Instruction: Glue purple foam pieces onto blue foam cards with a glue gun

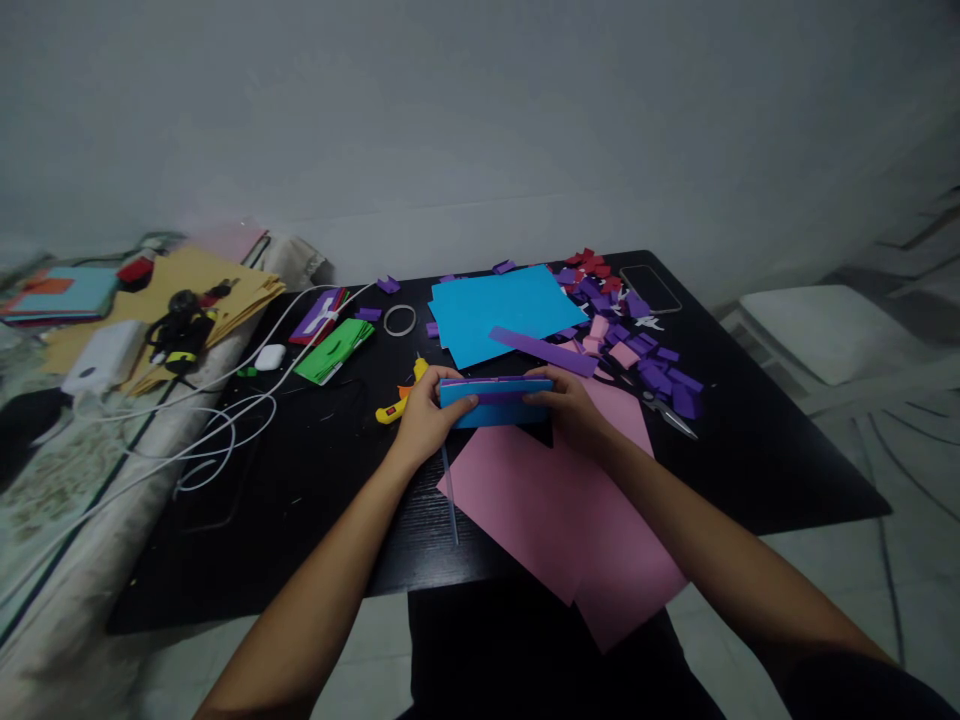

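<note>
Forearms (330, 570) foremost; left hand (426, 418), right hand (574, 410): grip pinching layered blue-purple paper rectangle (504, 412) above smooth pink sheets (555, 500).

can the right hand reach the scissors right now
Probably yes: the scissors lie near the right hand with their blades uncovered, though that hand would likely have to release the blue paper it holds.

From here I see, on the desk (750, 460), the glue gun (391, 412) left of the held paper (499, 412) and scissors (670, 414) right. Front sheets (517, 490) lie before it, back sheets (502, 308) behind. The phone (651, 288) lies behind the scissors.
</note>
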Demonstrator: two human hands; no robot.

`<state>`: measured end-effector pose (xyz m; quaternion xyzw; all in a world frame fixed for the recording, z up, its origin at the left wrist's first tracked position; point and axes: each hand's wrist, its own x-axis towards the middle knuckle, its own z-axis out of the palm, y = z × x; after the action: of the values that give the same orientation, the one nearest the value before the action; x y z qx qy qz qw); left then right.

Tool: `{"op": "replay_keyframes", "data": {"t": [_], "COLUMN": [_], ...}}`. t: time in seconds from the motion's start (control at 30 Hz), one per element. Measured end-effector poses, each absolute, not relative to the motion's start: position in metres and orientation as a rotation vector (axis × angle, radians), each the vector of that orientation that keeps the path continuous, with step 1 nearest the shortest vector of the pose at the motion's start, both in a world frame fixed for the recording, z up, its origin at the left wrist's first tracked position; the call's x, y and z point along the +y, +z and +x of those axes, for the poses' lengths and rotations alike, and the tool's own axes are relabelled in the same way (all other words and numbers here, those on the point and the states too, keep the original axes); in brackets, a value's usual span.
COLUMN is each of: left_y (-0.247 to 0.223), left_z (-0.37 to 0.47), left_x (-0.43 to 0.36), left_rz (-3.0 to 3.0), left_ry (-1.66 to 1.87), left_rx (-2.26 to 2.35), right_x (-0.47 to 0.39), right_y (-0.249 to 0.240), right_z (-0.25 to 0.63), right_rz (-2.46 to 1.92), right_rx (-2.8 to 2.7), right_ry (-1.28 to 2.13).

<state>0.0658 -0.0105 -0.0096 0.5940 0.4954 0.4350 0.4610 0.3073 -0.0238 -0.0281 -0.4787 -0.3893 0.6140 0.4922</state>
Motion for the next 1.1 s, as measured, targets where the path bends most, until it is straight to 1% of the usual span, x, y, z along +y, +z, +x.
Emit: {"op": "replay_keyframes", "data": {"t": [0.4, 1.1], "left_y": [-0.0077, -0.0103], "left_z": [0.0666, 0.0666], "left_x": [-0.0110, -0.0110], "left_rz": [1.442, 1.449], "left_ry": [1.050, 1.055], "left_rx": [1.220, 1.232], "right_x": [-0.0232, -0.0245], "right_y": [-0.0290, -0.0290], "right_z": [0.3070, 0.3086], "right_rz": [-1.161, -1.188], "right_rx": [-0.909, -1.010], "right_ry": [1.502, 1.440]}}
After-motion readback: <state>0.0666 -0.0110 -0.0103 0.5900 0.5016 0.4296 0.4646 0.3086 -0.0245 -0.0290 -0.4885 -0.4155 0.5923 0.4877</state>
